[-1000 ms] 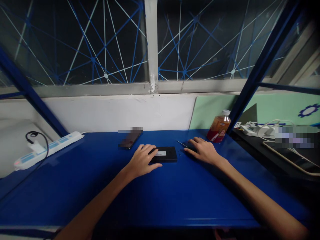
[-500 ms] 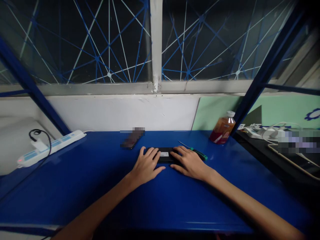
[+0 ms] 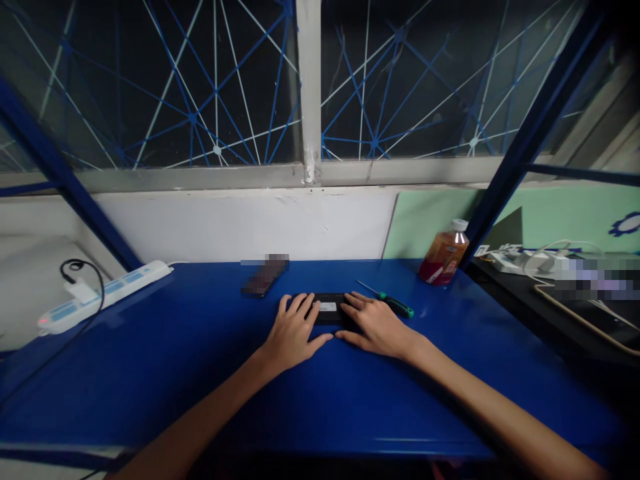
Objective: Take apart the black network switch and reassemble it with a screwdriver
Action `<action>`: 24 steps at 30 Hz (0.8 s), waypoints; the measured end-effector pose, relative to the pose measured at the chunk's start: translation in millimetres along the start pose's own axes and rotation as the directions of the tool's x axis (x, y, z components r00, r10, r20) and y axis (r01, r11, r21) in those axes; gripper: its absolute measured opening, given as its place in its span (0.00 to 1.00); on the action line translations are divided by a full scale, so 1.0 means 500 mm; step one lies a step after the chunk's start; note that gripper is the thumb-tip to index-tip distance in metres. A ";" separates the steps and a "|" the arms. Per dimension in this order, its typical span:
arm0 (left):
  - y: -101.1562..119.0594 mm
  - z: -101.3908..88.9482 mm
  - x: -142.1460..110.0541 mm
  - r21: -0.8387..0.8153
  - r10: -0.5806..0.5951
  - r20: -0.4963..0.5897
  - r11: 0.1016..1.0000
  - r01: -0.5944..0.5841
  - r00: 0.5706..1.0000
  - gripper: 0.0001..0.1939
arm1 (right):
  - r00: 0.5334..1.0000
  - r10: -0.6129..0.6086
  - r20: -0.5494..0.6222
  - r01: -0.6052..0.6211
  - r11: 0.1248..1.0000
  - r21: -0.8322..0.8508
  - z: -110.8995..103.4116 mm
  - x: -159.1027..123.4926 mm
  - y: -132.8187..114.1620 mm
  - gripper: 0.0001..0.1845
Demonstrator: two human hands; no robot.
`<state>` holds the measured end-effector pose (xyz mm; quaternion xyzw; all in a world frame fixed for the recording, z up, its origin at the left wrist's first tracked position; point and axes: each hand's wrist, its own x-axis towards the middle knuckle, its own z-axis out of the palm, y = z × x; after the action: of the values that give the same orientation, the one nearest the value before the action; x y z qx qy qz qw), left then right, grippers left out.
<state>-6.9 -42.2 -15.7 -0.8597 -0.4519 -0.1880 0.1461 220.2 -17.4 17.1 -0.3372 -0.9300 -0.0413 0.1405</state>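
Flat black rectangular case (image 3: 330, 319), white label (image 3: 328, 307) on top, lies on the blue desk (image 3: 320, 400). Left hand (image 3: 293, 331) and right hand (image 3: 383, 327) rest on its ends, fingers spread, thumbs wide of them.

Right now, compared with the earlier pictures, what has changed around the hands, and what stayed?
The right hand has come off the screwdriver and moved leftward onto the right part of the black case; the screwdriver lies free. The left hand stays on the case's left part; bottle and power strip are unmoved.
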 end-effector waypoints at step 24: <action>-0.010 -0.015 0.000 -0.069 -0.027 0.013 0.997 0.028 1.000 0.29 | 0.999 0.036 0.033 -0.041 0.984 0.174 0.001 -0.009 0.011 0.22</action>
<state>-12.6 -42.6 -8.5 -0.8591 -0.4576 -0.2003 0.1110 226.9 -15.6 15.4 -0.3420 -0.9253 0.0482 0.1565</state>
